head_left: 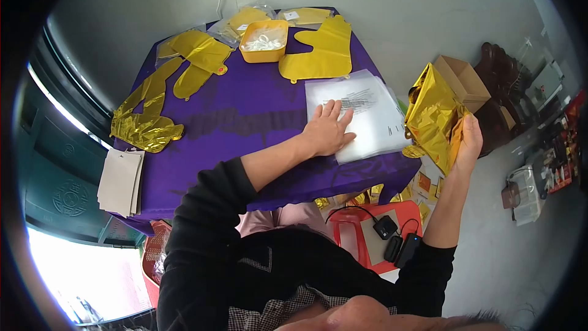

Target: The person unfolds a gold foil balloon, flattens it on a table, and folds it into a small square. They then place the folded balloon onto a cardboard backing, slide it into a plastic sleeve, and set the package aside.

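My left hand (329, 129) lies flat, fingers spread, on a stack of clear plastic bags (373, 135) with printed text at the right of the table. Off the table's right edge, my right hand (469, 144) grips a crumpled gold foil balloon (433, 113), which is uninflated. Beyond the bags lies a flat gold foil balloon (324, 52). More flat foil balloons (199, 55) are at the far left, and a crinkled one (147, 125) rests along the left edge.
The purple tablecloth (245, 147) covers the table. A yellow tub (263, 55) of white strips stands at the back, near bagged gold packs (306, 16). Cards (120, 181) sit at the left corner. A red stool (352, 233) bears black devices (392, 245); a cardboard box (462, 83) is at right.
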The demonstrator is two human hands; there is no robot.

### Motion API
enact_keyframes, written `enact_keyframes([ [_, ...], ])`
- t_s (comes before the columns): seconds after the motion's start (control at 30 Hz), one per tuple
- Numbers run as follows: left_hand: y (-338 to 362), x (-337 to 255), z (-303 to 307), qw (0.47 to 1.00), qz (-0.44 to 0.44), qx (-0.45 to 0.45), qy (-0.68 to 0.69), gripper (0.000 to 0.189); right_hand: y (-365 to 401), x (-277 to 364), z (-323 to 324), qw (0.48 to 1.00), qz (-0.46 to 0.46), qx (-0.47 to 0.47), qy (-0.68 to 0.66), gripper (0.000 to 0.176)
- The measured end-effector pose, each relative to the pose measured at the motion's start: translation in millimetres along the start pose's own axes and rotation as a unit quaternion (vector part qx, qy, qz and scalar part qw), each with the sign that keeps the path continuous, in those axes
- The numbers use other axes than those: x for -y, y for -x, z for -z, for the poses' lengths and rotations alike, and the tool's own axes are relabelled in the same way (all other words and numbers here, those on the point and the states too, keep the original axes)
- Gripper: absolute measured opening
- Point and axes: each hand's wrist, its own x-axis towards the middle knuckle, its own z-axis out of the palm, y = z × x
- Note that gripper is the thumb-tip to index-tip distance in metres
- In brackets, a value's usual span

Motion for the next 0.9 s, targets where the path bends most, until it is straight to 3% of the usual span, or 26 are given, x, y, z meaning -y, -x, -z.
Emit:
enact_keyframes([
  [0.07, -3.4, -6.2, -3.4, 0.995, 0.077, 0.068, -0.015, 0.062, 0.6, -3.9, 1.0, 1.000, -0.003, -0.004, -0.006, 0.022],
  [0.3, -9.4, -11.7, 5.0, 0.993, 0.077, 0.067, -0.056, 0.056, 2.2, -15.5, 0.4, 1.000, -0.023, -0.008, 0.005, 0.021],
  [0.4, -7.2, -18.1, 18.6, 0.991, 0.036, 0.065, -0.115, 0.052, 1.5, -18.7, -2.4, 0.999, -0.037, 0.007, -0.012, 0.021],
  [0.47, 0.9, -25.0, 23.1, 0.986, -0.024, -0.066, -0.154, 0.049, 1.3, -18.9, -4.8, 0.998, -0.049, 0.020, -0.023, 0.022],
  [0.57, 23.6, -37.7, 54.9, 0.981, -0.051, -0.110, -0.154, 0.048, 2.0, -13.8, -12.3, 0.997, -0.046, 0.051, -0.044, 0.028],
  [0.9, 101.2, -7.2, 93.0, 0.973, 0.050, -0.113, -0.196, 0.048, 12.5, -23.5, -46.8, 0.989, -0.076, 0.100, -0.075, 0.025],
])
